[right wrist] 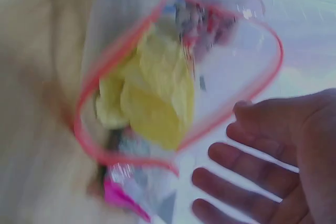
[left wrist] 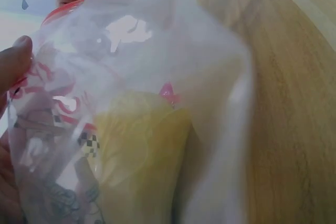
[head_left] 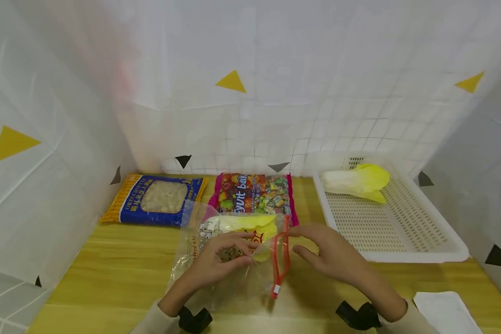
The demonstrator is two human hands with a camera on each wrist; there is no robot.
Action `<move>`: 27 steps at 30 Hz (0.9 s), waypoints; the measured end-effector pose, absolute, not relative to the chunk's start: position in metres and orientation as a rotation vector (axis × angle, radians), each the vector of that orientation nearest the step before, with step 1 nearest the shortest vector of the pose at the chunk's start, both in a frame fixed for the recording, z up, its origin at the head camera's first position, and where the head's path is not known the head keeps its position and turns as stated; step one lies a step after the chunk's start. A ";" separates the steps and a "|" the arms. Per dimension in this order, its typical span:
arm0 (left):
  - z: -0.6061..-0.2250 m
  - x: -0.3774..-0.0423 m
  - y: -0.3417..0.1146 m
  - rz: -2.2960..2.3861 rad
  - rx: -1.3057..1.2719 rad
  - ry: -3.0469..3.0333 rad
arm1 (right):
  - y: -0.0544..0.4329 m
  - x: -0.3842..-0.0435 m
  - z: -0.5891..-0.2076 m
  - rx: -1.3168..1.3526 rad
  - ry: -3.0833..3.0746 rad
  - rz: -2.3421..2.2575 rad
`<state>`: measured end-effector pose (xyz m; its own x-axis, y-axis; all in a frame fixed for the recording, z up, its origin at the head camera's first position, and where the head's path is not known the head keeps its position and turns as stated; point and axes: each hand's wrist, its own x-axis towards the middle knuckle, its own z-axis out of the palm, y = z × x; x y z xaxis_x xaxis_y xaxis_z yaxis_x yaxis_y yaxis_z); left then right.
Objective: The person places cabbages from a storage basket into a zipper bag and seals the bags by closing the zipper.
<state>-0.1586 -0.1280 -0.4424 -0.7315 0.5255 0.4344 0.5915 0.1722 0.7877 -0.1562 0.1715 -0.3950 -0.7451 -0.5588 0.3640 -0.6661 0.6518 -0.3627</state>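
Note:
A clear zip bag (head_left: pixel 250 280) with a red zip edge (head_left: pixel 275 264) and a white slider (head_left: pixel 277 289) lies in front of me, its mouth facing right. Inside it is a baby napa cabbage (right wrist: pixel 157 87), yellow leaves toward the opening. My left hand (head_left: pixel 223 255) grips the bag's printed side, thumb and fingers pinching the film. At the mouth, my right hand (head_left: pixel 327 250) has its fingers apart and relaxed, close to the red edge; the right wrist view shows nothing held in it. Whether a fingertip touches the edge is unclear.
A white plastic basket (head_left: pixel 417 255) holding another baby napa cabbage (head_left: pixel 355 182) stands at the right. Behind the bag lie a blue orecchiette pack (head_left: pixel 163 197) and a fruit candy bag (head_left: pixel 254 192). A white flat item (head_left: pixel 444 311) lies at the front right.

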 end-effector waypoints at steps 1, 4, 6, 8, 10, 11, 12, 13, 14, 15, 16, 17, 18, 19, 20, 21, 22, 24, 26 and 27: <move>-0.443 -0.159 -0.128 -1.634 -1.126 -2.356 | 0.175 -0.159 -0.392 1.019 -2.611 0.668; -0.443 -0.160 -0.130 -1.645 -1.134 -2.355 | 0.186 -0.168 -0.383 1.057 -2.507 0.584; -0.444 -0.160 -0.131 -1.660 -1.134 -2.353 | 0.196 -0.175 -0.378 1.062 -2.468 0.582; -0.444 -0.160 -0.132 -1.678 -1.136 -2.348 | 0.208 -0.181 -0.373 1.026 -2.491 0.602; -0.443 -0.160 -0.132 -1.690 -1.134 -2.346 | 0.220 -0.189 -0.367 0.975 -2.566 0.642; -0.443 -0.160 -0.131 -1.689 -1.138 -2.341 | 0.227 -0.192 -0.364 0.939 -2.620 0.655; -0.443 -0.160 -0.131 -1.688 -1.140 -2.337 | 0.235 -0.196 -0.361 0.899 -2.671 0.660; -0.443 -0.160 -0.131 -1.684 -1.141 -2.333 | 0.242 -0.201 -0.358 0.867 -2.718 0.671; -0.443 -0.160 -0.131 -1.680 -1.142 -2.330 | 0.249 -0.206 -0.356 0.842 -2.762 0.689; -0.443 -0.161 -0.131 -1.676 -1.142 -2.327 | 0.256 -0.212 -0.354 0.818 -2.802 0.700; -0.443 -0.161 -0.131 -1.677 -1.143 -2.321 | 0.264 -0.218 -0.352 0.795 -2.830 0.706; -0.443 -0.161 -0.131 -1.674 -1.147 -2.314 | 0.271 -0.224 -0.352 0.778 -2.847 0.711; -0.443 -0.161 -0.131 -1.677 -1.145 -2.312 | 0.278 -0.231 -0.351 0.761 -2.858 0.710; -0.443 -0.161 -0.131 -1.679 -1.145 -2.310 | 0.285 -0.238 -0.351 0.743 -2.871 0.706; -0.443 -0.161 -0.131 -1.683 -1.143 -2.309 | 0.291 -0.244 -0.352 0.729 -2.879 0.699; -0.443 -0.161 -0.131 -1.688 -1.145 -2.307 | 0.297 -0.250 -0.353 0.708 -2.888 0.689; -0.443 -0.160 -0.131 -1.691 -1.145 -2.306 | 0.303 -0.256 -0.354 0.692 -2.890 0.671; -0.443 -0.160 -0.131 -1.694 -1.145 -2.308 | 0.311 -0.268 -0.356 0.651 -2.909 0.644; -0.443 -0.160 -0.132 -1.694 -1.143 -2.312 | 0.318 -0.279 -0.359 0.623 -2.926 0.604; -0.443 -0.160 -0.132 -1.697 -1.142 -2.315 | 0.322 -0.285 -0.361 0.604 -2.939 0.575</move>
